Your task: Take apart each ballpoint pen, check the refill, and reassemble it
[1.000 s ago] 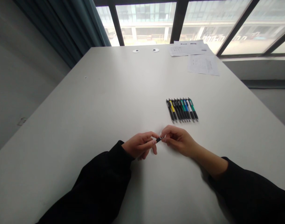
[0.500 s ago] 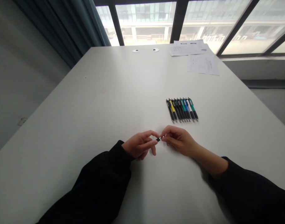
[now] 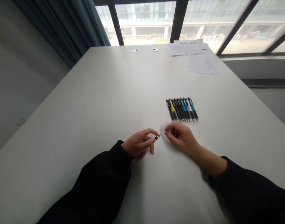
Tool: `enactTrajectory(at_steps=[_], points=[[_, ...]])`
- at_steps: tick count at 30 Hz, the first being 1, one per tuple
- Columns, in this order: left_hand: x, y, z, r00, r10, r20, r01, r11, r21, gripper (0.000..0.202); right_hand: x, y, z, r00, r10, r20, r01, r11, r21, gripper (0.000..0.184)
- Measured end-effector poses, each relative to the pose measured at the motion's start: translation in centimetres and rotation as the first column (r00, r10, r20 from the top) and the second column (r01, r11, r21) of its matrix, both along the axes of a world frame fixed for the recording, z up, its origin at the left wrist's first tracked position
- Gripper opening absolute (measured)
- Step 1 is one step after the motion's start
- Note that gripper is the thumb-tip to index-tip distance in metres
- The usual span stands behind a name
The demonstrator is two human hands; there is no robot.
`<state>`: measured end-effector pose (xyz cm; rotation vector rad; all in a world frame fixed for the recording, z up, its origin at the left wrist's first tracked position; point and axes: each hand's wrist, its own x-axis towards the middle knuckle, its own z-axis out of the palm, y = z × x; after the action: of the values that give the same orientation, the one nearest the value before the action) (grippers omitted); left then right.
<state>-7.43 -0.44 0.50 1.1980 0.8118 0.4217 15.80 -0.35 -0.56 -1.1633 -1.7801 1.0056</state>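
Observation:
My left hand [image 3: 140,144] is closed around a dark pen [image 3: 157,136], whose tip pokes out past my fingers toward the right. My right hand [image 3: 179,137] sits just right of that tip, a small gap away, thumb and forefinger pinched on something tiny I cannot make out. Both hands hover low over the white table [image 3: 98,102]. A neat row of several pens [image 3: 181,109] with yellow, green, blue and white barrels lies side by side just beyond my right hand.
Printed paper sheets [image 3: 203,63] lie at the far right of the table, with more sheets [image 3: 187,48] behind them. Two small round discs [image 3: 145,50] rest near the far edge by the window. A dark curtain [image 3: 70,28] hangs at the left.
My hands, joined at the pen's tip before, have come apart. The right hand has drawn back slightly to the right and up, leaving the pen in my left hand.

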Motion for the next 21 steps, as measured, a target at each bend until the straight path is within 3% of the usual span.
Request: enactTrajectory(at_steps=[3,7,13,21], points=[[0.04,0.01,-0.02,1.000,0.001,0.003,-0.001,1.000,-0.003,0.041,-0.12,0.10,-0.07,0.977,-0.023,0.212,-0.007,0.990,0.142,0.007],[0.10,0.04,-0.01,1.000,0.006,0.003,-0.006,1.000,0.001,0.043,-0.26,0.29,-0.37,0.957,0.000,0.289,-0.041,0.990,0.135,0.012],[0.04,0.03,-0.07,1.000,-0.001,0.004,0.001,1.000,0.007,0.042,-0.03,0.02,-0.26,0.977,0.028,0.210,-0.052,0.992,0.111,0.024],[0.07,0.00,0.06,1.000,-0.028,-0.015,0.028,1.000,0.003,0.040,0.20,-0.36,0.14,0.963,0.254,0.087,-0.268,0.927,0.262,0.014]])
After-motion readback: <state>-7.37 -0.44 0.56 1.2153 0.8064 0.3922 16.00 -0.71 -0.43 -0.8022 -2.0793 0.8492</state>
